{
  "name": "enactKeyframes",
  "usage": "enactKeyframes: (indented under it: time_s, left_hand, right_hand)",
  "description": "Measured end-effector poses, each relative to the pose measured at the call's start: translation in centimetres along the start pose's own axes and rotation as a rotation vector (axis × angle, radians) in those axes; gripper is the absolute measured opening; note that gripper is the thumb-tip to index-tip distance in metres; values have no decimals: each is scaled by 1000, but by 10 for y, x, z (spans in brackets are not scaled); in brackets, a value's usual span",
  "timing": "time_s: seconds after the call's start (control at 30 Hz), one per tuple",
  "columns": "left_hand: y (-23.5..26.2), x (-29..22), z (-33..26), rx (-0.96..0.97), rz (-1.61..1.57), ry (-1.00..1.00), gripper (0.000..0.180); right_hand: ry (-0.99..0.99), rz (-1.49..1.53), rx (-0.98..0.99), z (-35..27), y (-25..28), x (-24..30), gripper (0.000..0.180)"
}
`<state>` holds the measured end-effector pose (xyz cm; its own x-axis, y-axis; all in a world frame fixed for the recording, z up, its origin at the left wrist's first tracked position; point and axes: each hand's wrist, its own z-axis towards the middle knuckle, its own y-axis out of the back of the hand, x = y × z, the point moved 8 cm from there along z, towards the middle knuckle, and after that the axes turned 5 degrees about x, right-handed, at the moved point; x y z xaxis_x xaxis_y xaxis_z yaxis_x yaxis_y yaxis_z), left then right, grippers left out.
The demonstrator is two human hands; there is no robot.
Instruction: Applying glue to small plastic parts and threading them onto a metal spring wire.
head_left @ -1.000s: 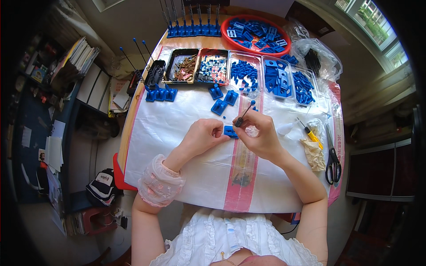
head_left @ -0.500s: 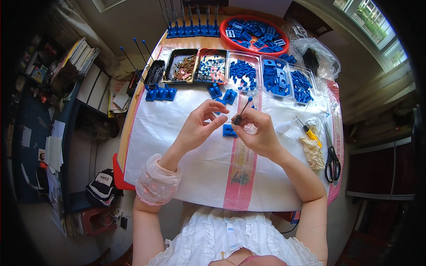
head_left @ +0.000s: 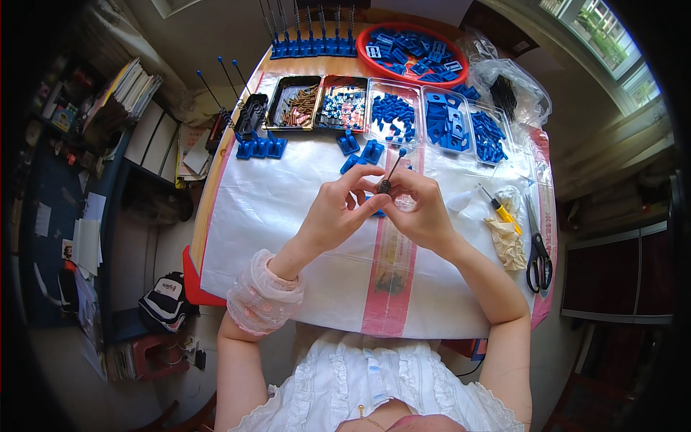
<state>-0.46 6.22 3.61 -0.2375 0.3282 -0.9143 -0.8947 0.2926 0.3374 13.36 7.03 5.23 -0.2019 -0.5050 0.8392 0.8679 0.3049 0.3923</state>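
Observation:
Between my hands stands a thin dark rod (head_left: 395,167) with a blue ball tip and a black coil spring (head_left: 385,186) low on it, leaning a little to the right. My right hand (head_left: 423,216) pinches it at the spring. Fingers of my left hand (head_left: 332,214) close on the spring's lower end from the other side. A blue plastic part (head_left: 373,204) lies mostly hidden behind my fingers. Just beyond are several loose blue plastic bases (head_left: 372,153).
Trays of brass-coloured screws (head_left: 301,108), small metal nuts (head_left: 342,108) and blue pieces (head_left: 393,119) line the far side, below a red basin (head_left: 461,72). Finished-looking spring rods (head_left: 309,47) stand at the back left. Scissors (head_left: 538,263) and a yellow-handled tool (head_left: 506,216) lie right.
My left hand has moved right and its fingers now meet the spring. The rod has come slightly left and nearer to upright in my right hand.

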Motion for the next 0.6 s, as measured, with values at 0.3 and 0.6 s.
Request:
enactKeyframes:
  time_s: [0.3, 0.6]
  left_hand:
    - [1, -18, 1, -31, 174, -52, 34]
    - [-5, -18, -5, -92, 325, -69, 38]
  right_hand:
    - [50, -55, -4, 3, 4, 4, 13]
    - [17, -102, -12, 2, 9, 9, 16]
